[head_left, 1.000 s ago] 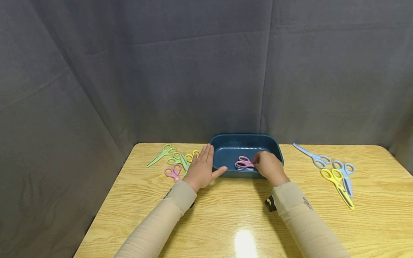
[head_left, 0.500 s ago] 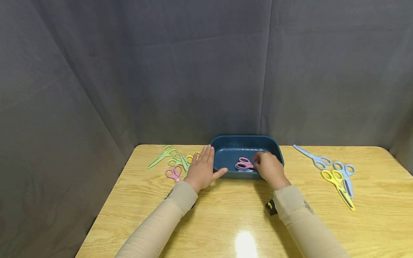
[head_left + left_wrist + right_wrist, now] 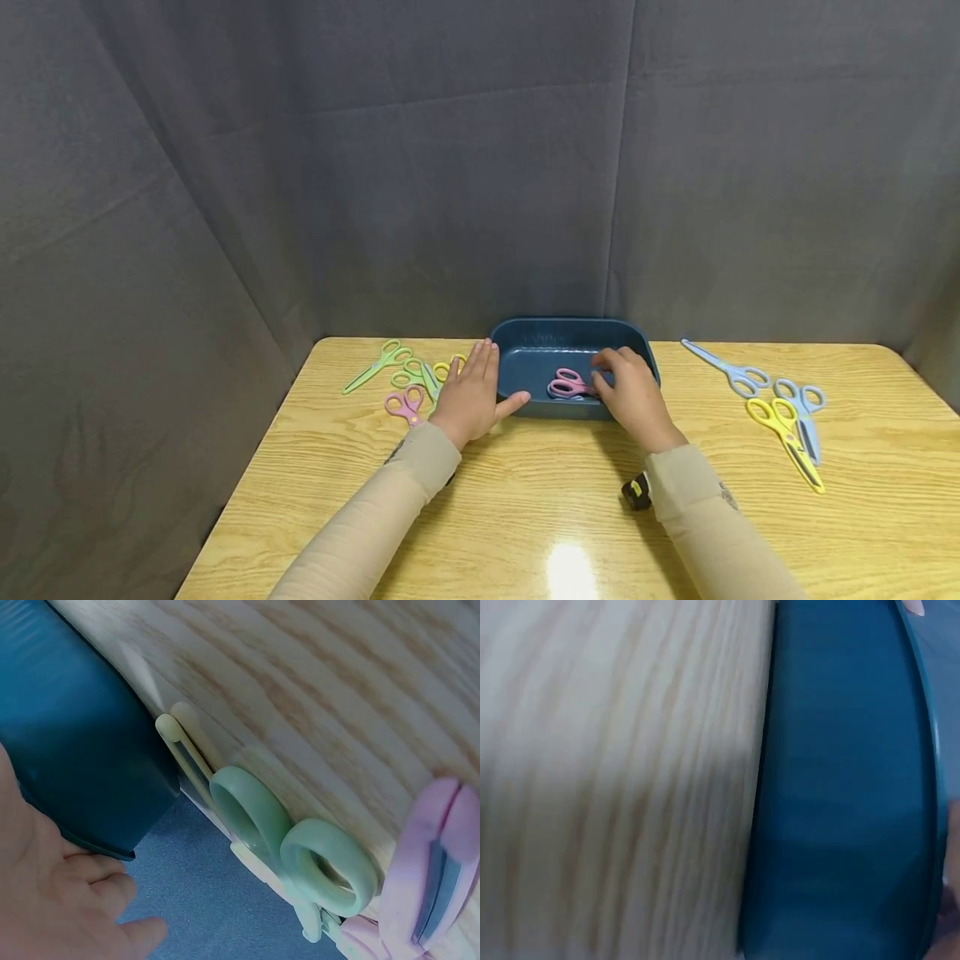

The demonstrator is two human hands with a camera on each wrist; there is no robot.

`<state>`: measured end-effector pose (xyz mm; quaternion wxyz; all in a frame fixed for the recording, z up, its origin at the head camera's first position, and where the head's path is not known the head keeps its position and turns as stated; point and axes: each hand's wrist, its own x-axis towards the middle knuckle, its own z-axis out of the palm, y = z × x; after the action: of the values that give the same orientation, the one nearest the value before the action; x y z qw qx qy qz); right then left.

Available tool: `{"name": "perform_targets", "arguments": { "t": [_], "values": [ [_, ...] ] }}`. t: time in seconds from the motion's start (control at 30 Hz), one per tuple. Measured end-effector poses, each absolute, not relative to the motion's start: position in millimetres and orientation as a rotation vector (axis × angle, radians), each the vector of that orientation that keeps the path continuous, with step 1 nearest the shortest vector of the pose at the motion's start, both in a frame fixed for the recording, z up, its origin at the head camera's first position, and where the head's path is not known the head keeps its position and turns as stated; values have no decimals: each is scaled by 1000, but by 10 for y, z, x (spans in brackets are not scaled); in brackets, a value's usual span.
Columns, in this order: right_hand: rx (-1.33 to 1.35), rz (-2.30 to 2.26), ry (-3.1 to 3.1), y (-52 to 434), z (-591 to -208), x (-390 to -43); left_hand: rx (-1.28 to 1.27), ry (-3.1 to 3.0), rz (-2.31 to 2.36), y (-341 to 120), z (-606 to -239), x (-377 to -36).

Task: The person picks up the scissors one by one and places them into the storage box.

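Note:
A dark blue bin [image 3: 555, 333] stands at the table's back edge. Inside, near its front wall, lies a pair of pink scissors [image 3: 567, 384] over light blue ones partly hidden beneath. My left hand [image 3: 467, 398] rests on the bin's left rim with straight fingers and thumb spread. The right hand [image 3: 633, 398] hovers over the bin's right part, thumb and index finger apart, close to the pink scissors' blade end. In the left wrist view the left palm [image 3: 60, 900] touches the bin's rim. Only a sliver of the right hand [image 3: 951, 862] shows in the right wrist view.
Left of the bin lie green scissors [image 3: 386, 357], more green ones, yellow ones partly behind the left hand, and pink scissors [image 3: 405, 404]. On the right are blue scissors [image 3: 731, 368], a second blue pair [image 3: 804, 404] and yellow scissors [image 3: 783, 429]. A grey curtain [image 3: 480, 167] hangs behind.
My right hand's thumb and index finger have parted from the pink scissors, which lie in the bin, and the hand has drawn back slightly right. The left hand stays at the rim.

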<state>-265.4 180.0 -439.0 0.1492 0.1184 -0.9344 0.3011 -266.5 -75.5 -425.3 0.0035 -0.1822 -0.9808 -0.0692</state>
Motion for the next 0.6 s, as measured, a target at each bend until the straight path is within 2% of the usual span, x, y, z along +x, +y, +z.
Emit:
{"name": "perform_targets", "arguments": {
  "t": [0.17,0.6],
  "values": [
    [471,913,-2665,1887,-4397,-2576,-569,-3074,-235,-743,-4263,-2678],
    [435,952,-2613,2014,-4306,-2242,-557,-3064,-253,-742,-4318,-2707]
  ]
}}
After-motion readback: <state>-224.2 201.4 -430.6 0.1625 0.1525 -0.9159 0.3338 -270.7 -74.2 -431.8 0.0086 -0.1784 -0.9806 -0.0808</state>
